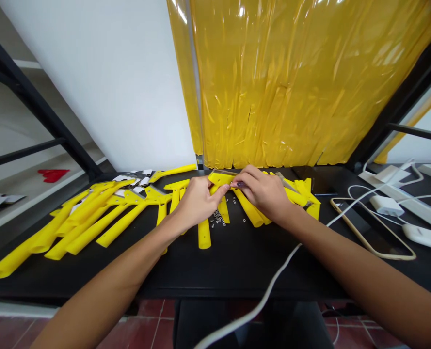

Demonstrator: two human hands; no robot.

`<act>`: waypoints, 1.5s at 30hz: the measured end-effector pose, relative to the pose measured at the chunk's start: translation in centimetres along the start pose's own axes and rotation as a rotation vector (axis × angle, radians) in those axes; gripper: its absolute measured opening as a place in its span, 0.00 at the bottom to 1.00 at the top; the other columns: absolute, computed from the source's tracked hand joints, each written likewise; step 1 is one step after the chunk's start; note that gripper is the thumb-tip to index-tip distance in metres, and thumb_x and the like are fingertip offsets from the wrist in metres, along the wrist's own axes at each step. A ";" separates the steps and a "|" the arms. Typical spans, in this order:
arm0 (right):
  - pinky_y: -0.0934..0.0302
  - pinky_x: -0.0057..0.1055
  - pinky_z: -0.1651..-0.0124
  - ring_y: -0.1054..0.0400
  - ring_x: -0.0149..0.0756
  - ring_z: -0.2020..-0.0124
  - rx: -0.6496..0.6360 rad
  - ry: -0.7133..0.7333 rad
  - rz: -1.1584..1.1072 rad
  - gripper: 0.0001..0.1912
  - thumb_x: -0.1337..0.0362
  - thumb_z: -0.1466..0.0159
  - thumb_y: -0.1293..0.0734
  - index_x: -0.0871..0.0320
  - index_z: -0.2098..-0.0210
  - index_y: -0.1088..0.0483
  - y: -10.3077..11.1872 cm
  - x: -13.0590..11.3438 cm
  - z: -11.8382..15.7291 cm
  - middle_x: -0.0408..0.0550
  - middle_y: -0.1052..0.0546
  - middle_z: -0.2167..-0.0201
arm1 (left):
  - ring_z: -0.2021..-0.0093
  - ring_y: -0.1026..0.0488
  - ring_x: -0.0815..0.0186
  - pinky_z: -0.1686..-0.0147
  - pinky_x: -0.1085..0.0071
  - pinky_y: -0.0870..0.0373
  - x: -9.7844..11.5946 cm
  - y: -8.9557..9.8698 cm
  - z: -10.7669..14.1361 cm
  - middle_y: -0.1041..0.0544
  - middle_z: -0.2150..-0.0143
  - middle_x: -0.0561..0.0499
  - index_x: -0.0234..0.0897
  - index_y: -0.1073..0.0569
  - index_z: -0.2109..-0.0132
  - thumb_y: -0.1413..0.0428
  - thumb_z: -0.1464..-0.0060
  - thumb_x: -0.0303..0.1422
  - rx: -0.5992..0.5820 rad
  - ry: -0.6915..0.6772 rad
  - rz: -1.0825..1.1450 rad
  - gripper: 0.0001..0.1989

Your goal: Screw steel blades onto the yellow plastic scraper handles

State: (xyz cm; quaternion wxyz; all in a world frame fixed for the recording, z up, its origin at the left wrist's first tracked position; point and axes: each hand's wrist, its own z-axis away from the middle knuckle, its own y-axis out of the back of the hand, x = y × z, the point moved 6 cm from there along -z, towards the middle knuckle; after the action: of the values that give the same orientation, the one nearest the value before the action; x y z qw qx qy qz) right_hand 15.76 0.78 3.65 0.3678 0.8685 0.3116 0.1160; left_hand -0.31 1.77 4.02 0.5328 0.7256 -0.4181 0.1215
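Note:
My left hand (198,198) is closed on the head of a yellow scraper (220,178) with a metal blade edge along its top. The scraper's handle points down toward me. My right hand (264,190) meets the same head from the right, its fingers pinched together. A small dark purple bit shows at those fingertips, too small to name. Below the hands lies a loose pile of small screws and nuts (218,219) on the black table (186,271). More yellow scraper parts (249,208) rest just under my right hand.
Several yellow scrapers (102,220) are heaped at the left. More yellow pieces (302,194) lie at the right. A phone (373,228), a white charger (387,205) and a power strip (411,196) sit farther right. A white cable (273,286) crosses the table's front edge.

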 end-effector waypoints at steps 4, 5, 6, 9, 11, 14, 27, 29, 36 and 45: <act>0.48 0.30 0.71 0.32 0.33 0.69 0.108 -0.083 -0.056 0.13 0.54 0.31 0.36 0.57 0.64 0.29 0.2 1.0 -0.1 0.47 0.25 0.65 | 0.81 0.44 0.72 0.80 0.71 0.52 -0.1 -0.4 -0.2 0.38 0.83 0.56 0.36 0.32 0.78 0.43 0.42 0.41 -0.072 0.007 0.024 0.20; 0.46 0.30 0.70 0.31 0.33 0.68 0.127 -0.103 -0.112 0.13 0.53 0.32 0.35 0.57 0.66 0.30 0.1 1.2 -0.1 0.47 0.25 0.67 | 0.81 0.42 0.72 0.80 0.71 0.50 -0.1 -0.5 -0.2 0.37 0.83 0.56 0.35 0.31 0.78 0.43 0.42 0.41 -0.097 0.012 0.057 0.20; 0.44 0.29 0.69 0.32 0.33 0.68 0.137 -0.111 -0.166 0.13 0.53 0.33 0.34 0.57 0.66 0.31 0.1 1.4 -0.1 0.46 0.26 0.69 | 0.81 0.40 0.72 0.80 0.72 0.48 -0.2 -0.6 -0.3 0.35 0.83 0.55 0.34 0.30 0.78 0.43 0.42 0.41 -0.126 0.022 0.110 0.19; 0.39 0.30 0.66 0.32 0.33 0.67 0.154 -0.057 -0.249 0.11 0.55 0.33 0.33 0.57 0.64 0.31 0.5 1.2 -0.3 0.47 0.27 0.67 | 0.81 0.37 0.73 0.80 0.73 0.43 -0.5 -1.1 -0.5 0.30 0.79 0.52 0.32 0.24 0.71 0.42 0.42 0.39 -0.211 0.095 0.364 0.15; 0.37 0.31 0.64 0.31 0.35 0.65 0.212 0.011 -0.269 0.08 0.59 0.32 0.35 0.57 0.59 0.30 1.6 0.6 -0.4 0.49 0.28 0.64 | 0.82 0.38 0.73 0.81 0.73 0.43 -0.9 -1.4 -0.5 0.29 0.78 0.52 0.31 0.22 0.65 0.41 0.43 0.39 -0.253 0.161 0.552 0.13; 0.35 0.36 0.58 0.31 0.38 0.59 0.367 0.084 -0.280 0.07 0.64 0.31 0.37 0.57 0.56 0.28 4.0 -0.2 -0.3 0.52 0.27 0.61 | 0.83 0.39 0.74 0.82 0.74 0.45 -1.6 -1.8 -0.5 0.30 0.79 0.52 0.30 0.21 0.64 0.40 0.43 0.37 -0.279 0.249 0.736 0.12; 0.30 0.35 0.62 0.26 0.36 0.66 0.446 -0.214 -0.706 0.03 0.65 0.34 0.31 0.54 0.63 0.24 4.4 0.5 0.9 0.46 0.23 0.64 | 0.80 0.38 0.75 0.83 0.76 0.45 -3.6 -2.7 -0.7 0.27 0.76 0.48 0.31 0.19 0.63 0.38 0.44 0.36 -0.291 0.371 0.868 0.11; 0.30 0.35 0.62 0.26 0.36 0.65 0.429 -0.163 -0.654 0.03 0.66 0.35 0.31 0.54 0.62 0.24 4.4 0.2 0.9 0.46 0.22 0.64 | 0.79 0.38 0.74 0.83 0.76 0.45 -3.5 -2.7 -0.7 0.25 0.74 0.46 0.31 0.19 0.62 0.38 0.45 0.36 -0.285 0.370 0.878 0.11; 0.31 0.35 0.59 0.26 0.36 0.62 0.422 0.030 -0.511 0.05 0.70 0.36 0.30 0.56 0.60 0.25 4.5 -1.0 0.7 0.48 0.21 0.64 | 0.78 0.37 0.75 0.83 0.76 0.45 -3.4 -2.7 -0.6 0.22 0.66 0.42 0.29 0.19 0.64 0.36 0.47 0.34 -0.270 0.382 0.922 0.09; 0.30 0.35 0.59 0.26 0.36 0.62 0.477 0.038 -0.480 0.06 0.69 0.36 0.30 0.54 0.60 0.26 5.0 -0.9 0.9 0.47 0.21 0.64 | 0.81 0.39 0.76 0.82 0.76 0.46 -3.9 -2.6 -0.7 0.29 0.77 0.49 0.28 0.19 0.64 0.37 0.46 0.34 -0.281 0.440 0.898 0.11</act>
State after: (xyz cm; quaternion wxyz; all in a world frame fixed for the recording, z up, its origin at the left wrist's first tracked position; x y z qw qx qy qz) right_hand 17.71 -2.96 6.57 0.1653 0.8295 0.5323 -0.0339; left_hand -0.66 4.47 0.16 0.5960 0.3533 -0.5785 0.4305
